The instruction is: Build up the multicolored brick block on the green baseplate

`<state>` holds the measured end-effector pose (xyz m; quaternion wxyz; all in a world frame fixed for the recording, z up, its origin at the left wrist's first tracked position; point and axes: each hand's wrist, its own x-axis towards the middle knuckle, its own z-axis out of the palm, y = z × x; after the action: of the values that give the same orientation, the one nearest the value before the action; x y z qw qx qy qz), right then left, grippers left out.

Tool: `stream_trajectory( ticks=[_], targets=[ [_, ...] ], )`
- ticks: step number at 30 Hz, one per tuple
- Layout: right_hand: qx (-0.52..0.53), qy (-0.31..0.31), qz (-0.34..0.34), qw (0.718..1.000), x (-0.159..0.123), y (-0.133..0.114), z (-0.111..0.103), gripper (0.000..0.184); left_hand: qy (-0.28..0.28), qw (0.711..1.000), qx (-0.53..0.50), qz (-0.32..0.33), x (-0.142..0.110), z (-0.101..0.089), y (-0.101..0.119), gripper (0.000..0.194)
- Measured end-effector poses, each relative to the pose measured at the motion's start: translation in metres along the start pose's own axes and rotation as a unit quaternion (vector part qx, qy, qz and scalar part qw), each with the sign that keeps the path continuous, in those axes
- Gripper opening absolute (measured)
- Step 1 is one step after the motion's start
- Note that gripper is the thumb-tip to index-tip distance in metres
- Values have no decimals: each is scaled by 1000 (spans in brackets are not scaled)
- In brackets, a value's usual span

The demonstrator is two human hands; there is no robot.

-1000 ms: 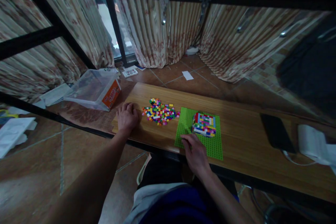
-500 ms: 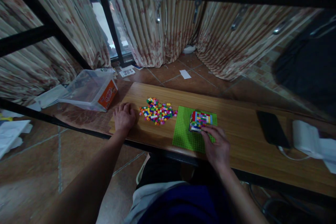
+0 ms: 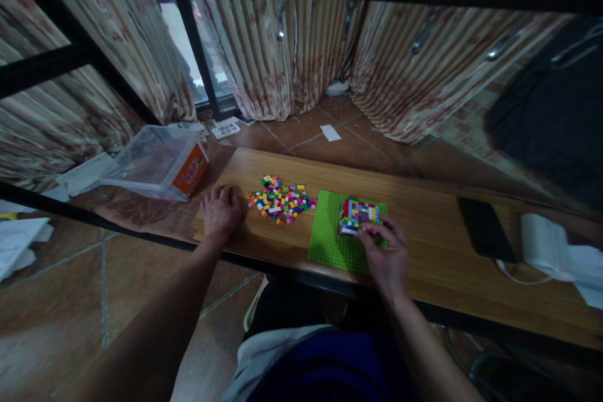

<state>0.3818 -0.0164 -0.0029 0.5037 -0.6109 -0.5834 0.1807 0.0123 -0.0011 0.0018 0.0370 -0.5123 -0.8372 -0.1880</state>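
Observation:
A small block-shaped structure of many-coloured toy bricks (image 3: 354, 212) stands on a green studded baseplate (image 3: 324, 235). My right hand (image 3: 389, 257) is at its near right corner, thumb and index finger closed against the bricks; whether a loose brick is between the fingertips is too small to tell. The other fingers reach along the structure's right side. To the left of the baseplate lies a pile of loose toy bricks (image 3: 281, 201) in mixed colours. My left hand (image 3: 220, 212) rests palm down on the tabletop, left of the pile, its fingers slightly bent and holding nothing.
A clear plastic box (image 3: 141, 160) with an orange label sits beyond my left hand. Toward the right end of the wooden table (image 3: 433, 245) lie a black phone (image 3: 485, 229) and a white device (image 3: 546, 245) with a cable. Striped curtains (image 3: 264, 56) hang behind.
My right hand has shifted slightly, its fingers now further up along the structure's right side. My left hand stays in place; the whole view has moved a little.

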Motion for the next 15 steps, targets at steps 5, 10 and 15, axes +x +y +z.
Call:
stream_trajectory(
  ticks=[5, 10, 15],
  targets=[
    [78, -4, 80, 994, 2, 4, 5, 27, 3, 1000, -3, 0, 0, 1, 0, 43],
    [97, 14, 93, 991, 1, 4, 10, 25, 3, 1000, -1, 1, -1, 1, 0, 43],
    [94, 12, 80, 992, -2, 5, 12, 23, -1, 1000, 0, 0, 0, 1, -1, 43]
  ],
)
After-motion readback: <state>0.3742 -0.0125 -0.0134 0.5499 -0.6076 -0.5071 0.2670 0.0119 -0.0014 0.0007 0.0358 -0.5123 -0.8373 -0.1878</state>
